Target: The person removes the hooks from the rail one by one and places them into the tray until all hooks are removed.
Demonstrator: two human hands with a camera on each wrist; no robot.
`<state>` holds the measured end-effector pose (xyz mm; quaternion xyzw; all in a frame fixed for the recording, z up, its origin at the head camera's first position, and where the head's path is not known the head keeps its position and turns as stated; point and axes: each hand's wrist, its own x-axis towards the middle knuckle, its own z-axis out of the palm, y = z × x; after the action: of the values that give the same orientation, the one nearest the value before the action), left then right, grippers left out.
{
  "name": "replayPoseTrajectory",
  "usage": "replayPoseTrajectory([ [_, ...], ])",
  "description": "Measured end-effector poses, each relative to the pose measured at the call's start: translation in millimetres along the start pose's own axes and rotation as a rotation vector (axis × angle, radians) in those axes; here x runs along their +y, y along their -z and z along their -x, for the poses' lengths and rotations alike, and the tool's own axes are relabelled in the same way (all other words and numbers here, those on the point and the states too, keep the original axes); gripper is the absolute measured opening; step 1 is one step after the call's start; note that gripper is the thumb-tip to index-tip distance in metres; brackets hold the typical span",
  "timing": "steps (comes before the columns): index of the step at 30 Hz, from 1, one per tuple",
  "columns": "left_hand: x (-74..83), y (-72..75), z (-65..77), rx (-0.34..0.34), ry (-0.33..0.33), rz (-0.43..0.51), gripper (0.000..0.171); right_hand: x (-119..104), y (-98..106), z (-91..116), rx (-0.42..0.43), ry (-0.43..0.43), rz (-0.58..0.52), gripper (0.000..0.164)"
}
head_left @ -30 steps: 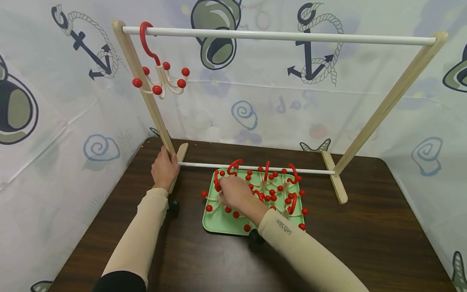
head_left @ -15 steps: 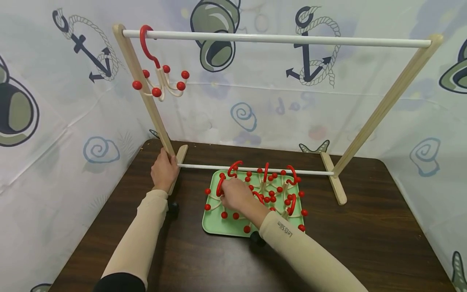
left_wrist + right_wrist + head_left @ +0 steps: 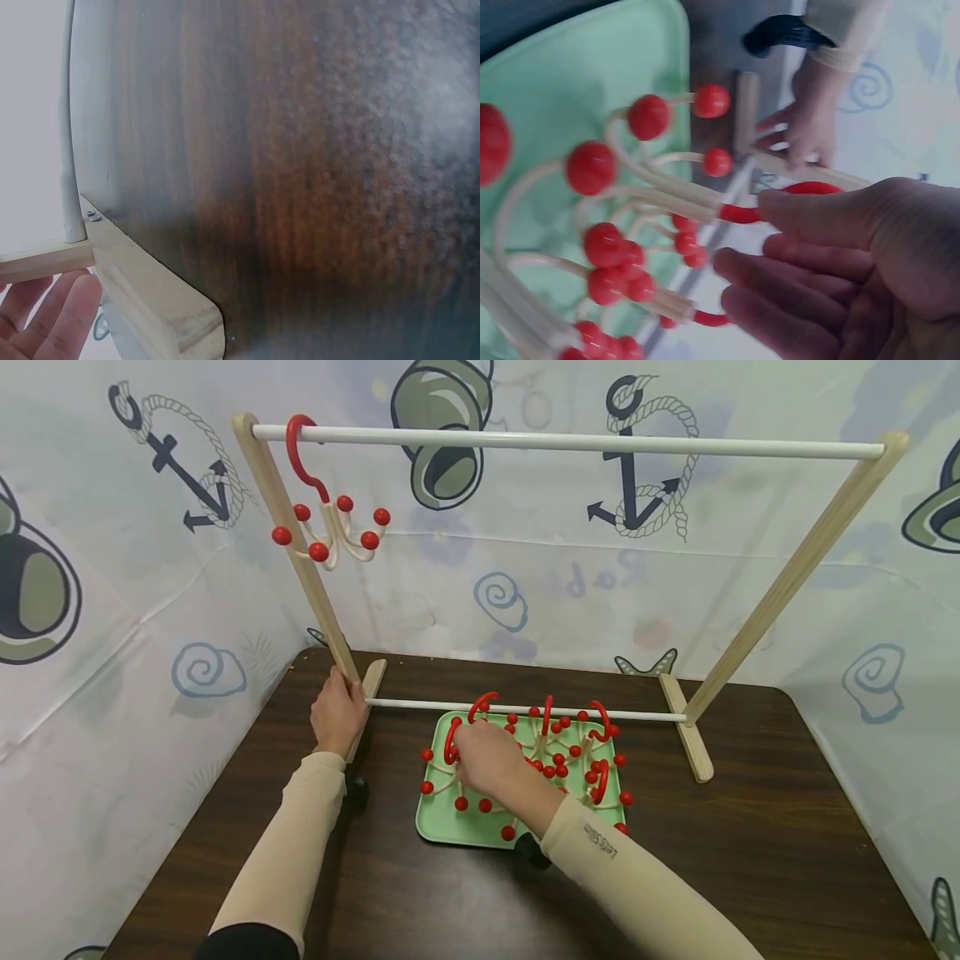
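Note:
In the head view, my left hand grips the foot of the left wooden post of the rack; its fingers show beside the wood in the left wrist view. My right hand is over the left side of the green tray. Its thumb lies against the red hook of a hanger with pale curved arms and red ball tips, and it seems to pinch that hook; the finger behind is hidden. Several like hangers crowd the tray. Another hanger hangs at the left end of the white top bar.
The rack's right post rises from a wooden foot. A white lower bar runs just behind the tray. Patterned cloth encloses the dark wooden table at the back and sides.
The hanger by my right hand has turned slightly, its hook shifting a little right, and then stayed nearly still. My right wrist has rolled slightly. My left hand keeps its place on the post.

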<state>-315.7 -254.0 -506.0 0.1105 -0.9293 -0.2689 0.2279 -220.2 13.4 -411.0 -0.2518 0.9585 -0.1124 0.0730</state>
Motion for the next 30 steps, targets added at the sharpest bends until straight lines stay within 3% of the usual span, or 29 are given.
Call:
replayPoseTrajectory([
  [10,-2.7,-1.7,-0.5,0.014,-0.009,0.005,0.029,-13,56,21,0.055,0.037,0.187,0.022],
  [15,-2.1,-3.1,-0.7,0.017,-0.014,0.005,0.028,-21,92,21,0.161,0.081,0.142,0.019],
  [20,-2.7,-2.2,-1.6,0.014,-0.011,0.003,0.027,-28,123,3,0.41,0.224,0.072,0.01],
  [24,-4.4,-3.1,-2.6,0.013,-0.011,0.0,0.028,-34,141,-20,0.596,0.302,0.006,0.026],
  [27,-5.1,-4.0,-2.7,0.005,-0.009,0.0,0.029,-39,152,-39,0.66,0.308,-0.06,0.035],
  [30,-5.2,-4.1,-2.8,0.004,-0.005,-0.006,0.029,-46,161,-56,0.67,0.292,-0.147,0.044],
])
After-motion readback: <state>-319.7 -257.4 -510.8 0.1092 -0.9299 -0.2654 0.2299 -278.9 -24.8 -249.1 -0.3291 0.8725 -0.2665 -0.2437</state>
